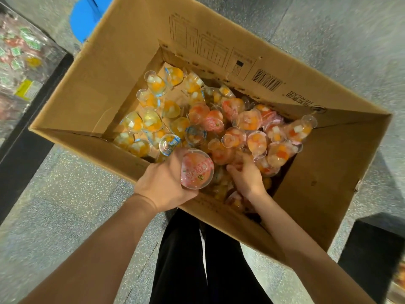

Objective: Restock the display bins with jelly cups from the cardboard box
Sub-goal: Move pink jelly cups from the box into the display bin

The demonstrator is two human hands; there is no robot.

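Observation:
An open cardboard box (94, 91) stands on the floor below me, holding several jelly cups. Yellow-orange cups (151, 121) lie on its left side, pink-lidded ones (252, 137) on the right. My left hand (163, 183) grips a pink-lidded jelly cup (196, 170) at the box's near edge, with a blue-lidded cup (169, 144) sitting just above its fingers. My right hand (246, 175) reaches down into the pile of pink cups, its fingers curled among them; whether it holds one is hidden.
A display bin (24, 62) with wrapped sweets and a yellow tag stands at the far left above a dark shelf base (19, 159). A blue object (84, 17) sits behind the box. Speckled grey floor surrounds it. Another dark fixture (377, 260) is at the right.

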